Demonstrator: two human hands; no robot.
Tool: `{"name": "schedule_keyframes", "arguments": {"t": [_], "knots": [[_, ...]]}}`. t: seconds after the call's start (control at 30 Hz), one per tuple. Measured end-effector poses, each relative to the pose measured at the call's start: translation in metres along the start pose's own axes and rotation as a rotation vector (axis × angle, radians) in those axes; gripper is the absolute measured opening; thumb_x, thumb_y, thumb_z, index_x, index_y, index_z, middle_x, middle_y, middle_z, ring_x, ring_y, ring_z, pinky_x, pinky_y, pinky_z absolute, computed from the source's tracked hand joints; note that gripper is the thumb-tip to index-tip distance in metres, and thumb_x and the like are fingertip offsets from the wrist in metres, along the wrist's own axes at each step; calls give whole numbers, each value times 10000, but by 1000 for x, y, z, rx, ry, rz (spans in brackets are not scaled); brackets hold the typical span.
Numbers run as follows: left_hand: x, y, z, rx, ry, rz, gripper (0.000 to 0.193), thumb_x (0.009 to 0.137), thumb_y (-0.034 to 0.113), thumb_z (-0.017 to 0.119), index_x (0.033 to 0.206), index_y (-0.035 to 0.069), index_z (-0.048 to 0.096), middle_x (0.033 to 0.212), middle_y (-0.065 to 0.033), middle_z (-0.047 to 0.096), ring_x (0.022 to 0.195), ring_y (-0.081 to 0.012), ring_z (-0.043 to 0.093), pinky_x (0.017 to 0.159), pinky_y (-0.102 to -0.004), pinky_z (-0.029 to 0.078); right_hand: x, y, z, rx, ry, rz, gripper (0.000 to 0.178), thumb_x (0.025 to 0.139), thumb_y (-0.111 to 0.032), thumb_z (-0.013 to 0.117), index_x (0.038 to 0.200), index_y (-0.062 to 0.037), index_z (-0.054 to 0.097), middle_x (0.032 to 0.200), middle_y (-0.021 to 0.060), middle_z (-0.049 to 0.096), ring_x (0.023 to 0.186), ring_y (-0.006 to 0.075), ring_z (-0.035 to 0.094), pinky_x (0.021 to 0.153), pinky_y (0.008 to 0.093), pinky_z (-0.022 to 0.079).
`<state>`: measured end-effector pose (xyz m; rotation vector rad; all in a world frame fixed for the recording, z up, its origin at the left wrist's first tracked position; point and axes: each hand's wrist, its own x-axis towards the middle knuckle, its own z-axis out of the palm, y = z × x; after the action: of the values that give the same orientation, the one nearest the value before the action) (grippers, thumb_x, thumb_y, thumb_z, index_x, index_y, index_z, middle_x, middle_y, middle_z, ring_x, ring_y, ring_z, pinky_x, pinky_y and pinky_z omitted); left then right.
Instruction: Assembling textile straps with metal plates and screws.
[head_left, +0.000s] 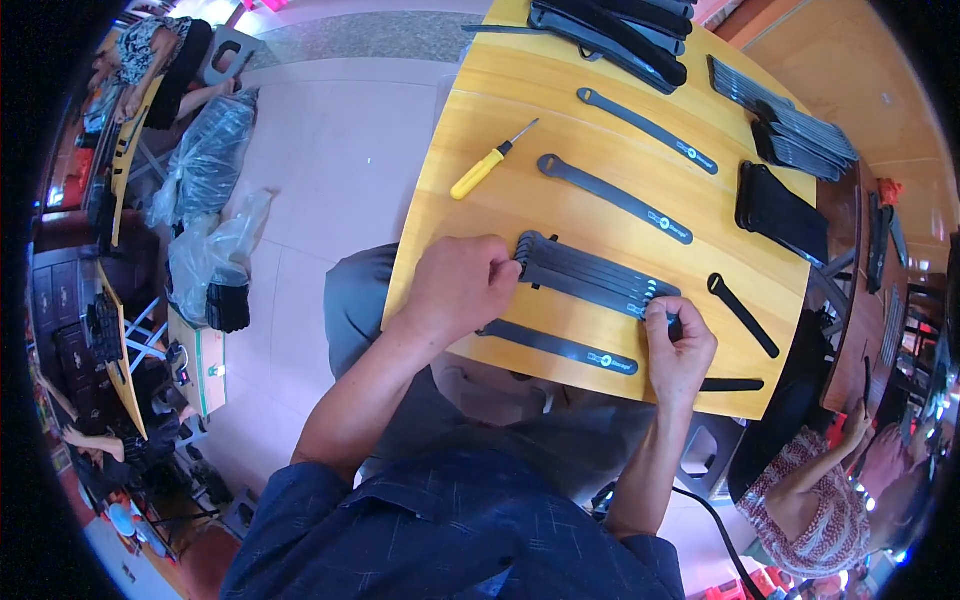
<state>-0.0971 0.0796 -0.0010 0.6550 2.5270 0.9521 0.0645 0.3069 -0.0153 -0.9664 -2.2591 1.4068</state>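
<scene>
- Pinching the right, printed end of the fanned stack of dark straps: that is what I see the right hand doing, thumb against fingers.
- Up against the slotted end I have the left hand, fingers curled in; I cannot tell whether it grips.
- That stack lies slanting across the near half of the wooden table, between both hands.
- Just nearer the body I see a single grey strap, partly behind the left forearm.
- Beyond the stack I make out two loose straps and a yellow-handled screwdriver.
- Right of it, a short black strap.
</scene>
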Motion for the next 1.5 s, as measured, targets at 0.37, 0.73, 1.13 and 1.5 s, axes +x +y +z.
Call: {"name": "schedule_keyframes", "arguments": {"t": [0.37,0.73,1.13,1.5], "knots": [[0,6,-3,31,-44,-75,219,896,242,681,790,52,699,692,-165,682,688,-379,688,657,-485,546,2,-2,1,-37,17,15,90,930,-94,741,888,-14,731,677,-54,607,609,15,465,547,208,378],[1,4,-1,56,-22,-42,228,886,231,677,767,37,686,691,-178,676,688,-388,682,660,-501,540,3,-6,2,-102,31,8,106,922,-106,740,888,-6,734,670,-15,641,609,32,503,561,233,425],[3,-4,5,151,25,24,238,867,263,695,754,54,674,675,-139,665,656,-351,669,626,-461,515,4,-4,7,-222,81,-57,140,880,-142,750,815,-31,695,608,55,622,556,87,548,558,276,458],[-32,-22,-21,-2,46,67,250,905,275,651,802,48,676,771,-156,675,754,-385,675,661,-498,512,7,-9,1,-286,66,-131,165,871,-170,752,836,-19,695,651,117,658,584,154,622,606,316,504]]}}
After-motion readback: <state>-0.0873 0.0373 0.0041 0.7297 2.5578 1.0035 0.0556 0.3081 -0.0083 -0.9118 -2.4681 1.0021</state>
